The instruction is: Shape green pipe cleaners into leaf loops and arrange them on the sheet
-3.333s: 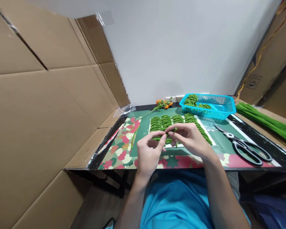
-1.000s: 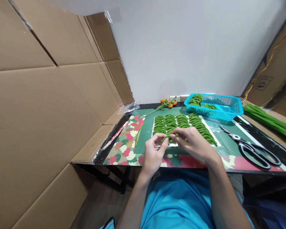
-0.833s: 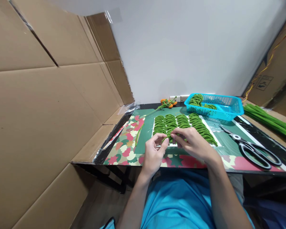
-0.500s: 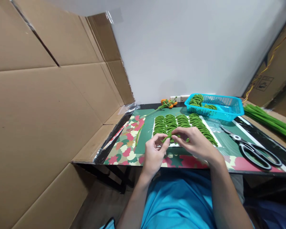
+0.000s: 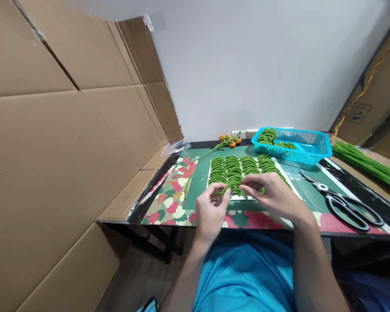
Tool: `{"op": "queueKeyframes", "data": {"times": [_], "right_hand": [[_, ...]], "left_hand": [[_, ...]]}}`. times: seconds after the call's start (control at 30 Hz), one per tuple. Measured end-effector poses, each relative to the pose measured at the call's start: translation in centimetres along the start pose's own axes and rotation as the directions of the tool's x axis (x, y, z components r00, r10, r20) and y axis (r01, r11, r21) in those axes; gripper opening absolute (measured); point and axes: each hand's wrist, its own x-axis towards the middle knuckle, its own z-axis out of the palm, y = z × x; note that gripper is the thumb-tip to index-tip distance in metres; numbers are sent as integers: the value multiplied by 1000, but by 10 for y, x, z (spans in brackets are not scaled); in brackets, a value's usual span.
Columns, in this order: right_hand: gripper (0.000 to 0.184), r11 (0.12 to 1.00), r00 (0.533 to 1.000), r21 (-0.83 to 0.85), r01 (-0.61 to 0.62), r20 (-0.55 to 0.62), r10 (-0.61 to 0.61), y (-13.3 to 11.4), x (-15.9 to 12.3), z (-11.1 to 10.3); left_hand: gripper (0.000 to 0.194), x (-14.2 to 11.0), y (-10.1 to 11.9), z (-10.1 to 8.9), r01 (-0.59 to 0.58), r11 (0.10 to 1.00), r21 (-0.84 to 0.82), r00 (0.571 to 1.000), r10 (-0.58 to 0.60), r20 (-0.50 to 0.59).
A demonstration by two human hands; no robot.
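Note:
Short, curved green pipe cleaners (image 5: 218, 170) lie in several columns on a white sheet (image 5: 277, 163). At the sheet's near edge, my left hand (image 5: 211, 206) pinches the left end of a green pipe cleaner piece (image 5: 234, 188) between thumb and fingertips. My right hand (image 5: 271, 193) is at the other end of that piece, thumb and forefinger closed on it. The piece runs between both sets of fingertips, just above the lower part of the second column. My right hand covers part of the columns to the right.
A blue basket (image 5: 315, 149) holding more curved green pieces stands at the back right. Scissors (image 5: 344, 203) lie on the right, near a bundle of long green pipe cleaners (image 5: 370, 164). An orange flower (image 5: 230, 141) lies at the back. Cardboard (image 5: 68, 151) walls the left.
My right hand has shifted slightly right, widening the gap between my fingertips and showing more of the green piece. My left hand has barely moved.

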Motion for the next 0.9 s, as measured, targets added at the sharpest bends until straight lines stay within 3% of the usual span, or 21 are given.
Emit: {"op": "queueKeyframes", "data": {"times": [0.33, 0.67, 0.9], "right_hand": [[23, 998, 999, 62, 21, 41, -23, -6, -1, -2], [31, 999, 999, -41, -12, 40, 13, -6, -3, -4], [11, 995, 1000, -98, 5, 24, -3, -9, 0, 4]], "left_hand": [[23, 0, -1, -2, 38, 998, -54, 999, -36, 35], [22, -1, -2, -2, 32, 999, -28, 996, -30, 90], [16, -3, 2, -2, -61, 989, 135, 988, 40, 150]]}}
